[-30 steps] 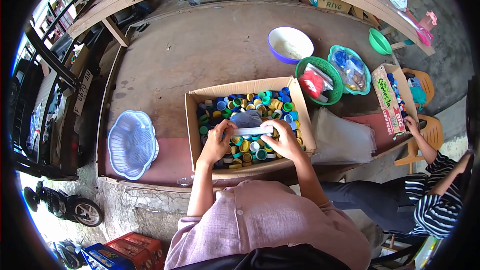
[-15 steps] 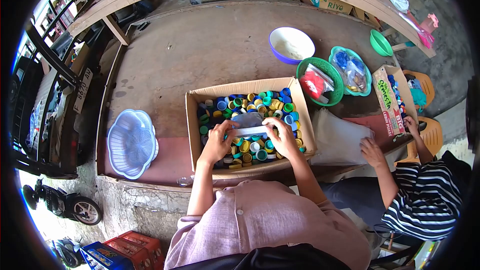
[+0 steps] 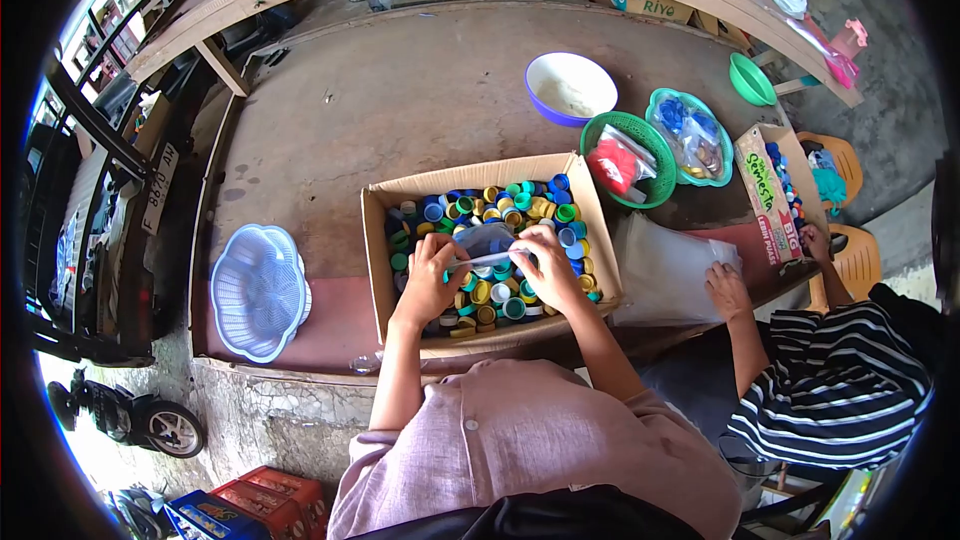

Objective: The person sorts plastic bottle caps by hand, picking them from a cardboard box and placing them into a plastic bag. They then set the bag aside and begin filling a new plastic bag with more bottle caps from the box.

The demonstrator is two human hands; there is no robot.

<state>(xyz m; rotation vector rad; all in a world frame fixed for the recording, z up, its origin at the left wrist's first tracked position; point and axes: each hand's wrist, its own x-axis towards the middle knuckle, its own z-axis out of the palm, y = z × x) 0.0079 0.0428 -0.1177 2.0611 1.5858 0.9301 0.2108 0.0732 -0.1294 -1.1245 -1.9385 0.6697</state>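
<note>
A small clear plastic bag [image 3: 486, 239] is stretched between my two hands, its pale edge strip turned toward me. My left hand [image 3: 432, 278] pinches one end of that strip, and my right hand [image 3: 549, 267] pinches the other. Both are held over an open cardboard box [image 3: 377, 285] filled with loose bottle caps [image 3: 500, 292] in blue, green, yellow and white. Caps show through the bag and all round it.
A pale blue basket [image 3: 258, 290] stands left. On the right are a purple-rimmed bowl [image 3: 570, 88], a green basket [image 3: 660, 155], a turquoise basket [image 3: 722, 178] and plastic sheets [image 3: 660, 275]. A co-worker's hand [image 3: 728, 290] rests on the sheets, beside another box [image 3: 765, 195].
My hands have tilted the bag, so its edge strip looks narrower, and my right fingers have shifted slightly. The whole view has moved a little, and the co-worker's arm has shifted.
</note>
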